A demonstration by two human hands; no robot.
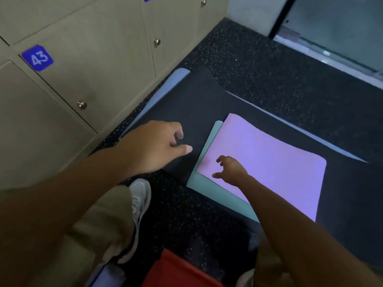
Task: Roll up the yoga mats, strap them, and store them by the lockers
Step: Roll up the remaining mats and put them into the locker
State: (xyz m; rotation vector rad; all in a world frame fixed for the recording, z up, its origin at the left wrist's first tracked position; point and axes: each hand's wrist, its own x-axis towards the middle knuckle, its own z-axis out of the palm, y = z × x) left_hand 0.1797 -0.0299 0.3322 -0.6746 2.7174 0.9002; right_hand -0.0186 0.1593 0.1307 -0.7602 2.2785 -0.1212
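Two loosely open, empty hands, left hand [153,146] and right hand [232,170], over flat purple mat [269,162], long axis toward lower right.

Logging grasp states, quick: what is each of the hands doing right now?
Left hand: open, fingers loosely curled, holding nothing, over the black mat.
Right hand: open, holding nothing, over the purple mat.

Both my forearms were bare, no sleeves in view. I wore loose khaki-beige trousers [107,222], the cuff bunched over a pale grey-white sneaker [139,200] with a white sole. My left thumbnail [189,148] looked pale. No watch or rings showed.
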